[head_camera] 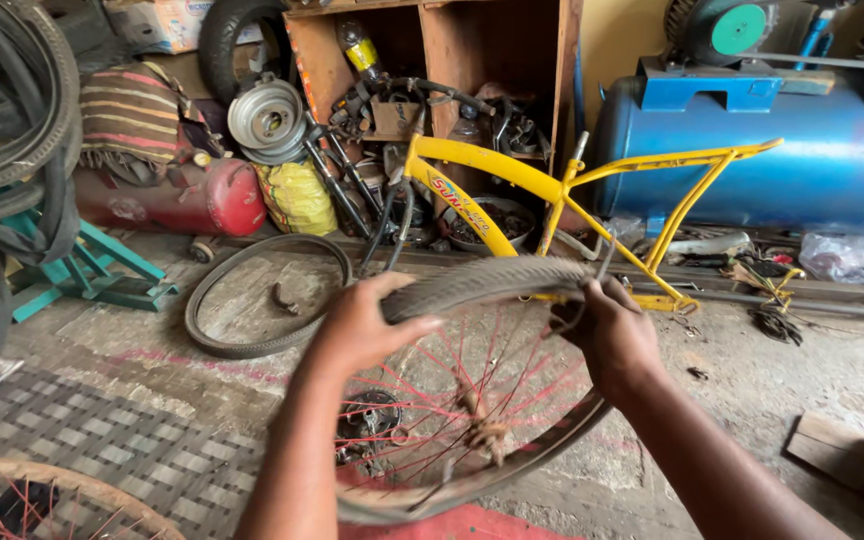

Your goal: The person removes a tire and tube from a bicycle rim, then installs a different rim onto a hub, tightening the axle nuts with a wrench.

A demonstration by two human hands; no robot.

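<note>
Grey tyre [487,280] half-seated on red-spoked wheel [452,400].

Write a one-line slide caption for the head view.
Both hands, left hand and right hand, grip a grey tyre on a red-spoked bicycle wheel, yellow bicycle frame behind.

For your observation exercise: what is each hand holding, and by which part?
Both the left hand and right hand grip the grey rubber tyre along the top of the red-spoked bicycle wheel.

I see a matt, ribbed rubber tyre [487,280], dull rusty metal rim [512,465], glossy yellow frame [512,175], rough concrete floor [782,390].
</note>
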